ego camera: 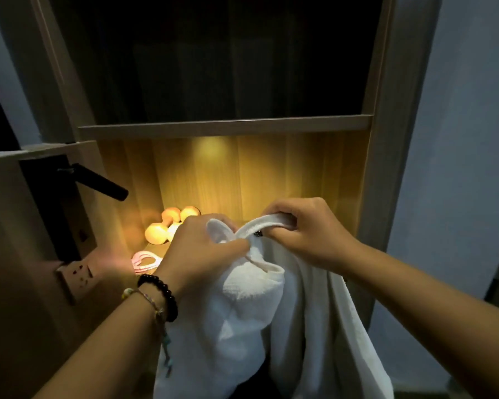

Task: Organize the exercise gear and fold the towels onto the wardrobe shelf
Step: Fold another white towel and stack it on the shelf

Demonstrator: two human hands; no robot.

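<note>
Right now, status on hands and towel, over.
Left hand and right hand both gripping white towel, hanging unfolded. Dumbbells on lit shelf behind. Nothing blocking.

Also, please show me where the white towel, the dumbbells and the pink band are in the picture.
white towel (248, 306): head view, on the hanging front fold.
dumbbells (157, 233): head view, on the nearest rounded end.
pink band (144, 259): head view, on its visible loop on the shelf.

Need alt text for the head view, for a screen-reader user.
Both hands, left hand and right hand, grip the top edge of a white terry towel hanging in front of a lit wooden wardrobe shelf. Pale rounded dumbbells and a pink looped band lie in the compartment's left side.
</note>
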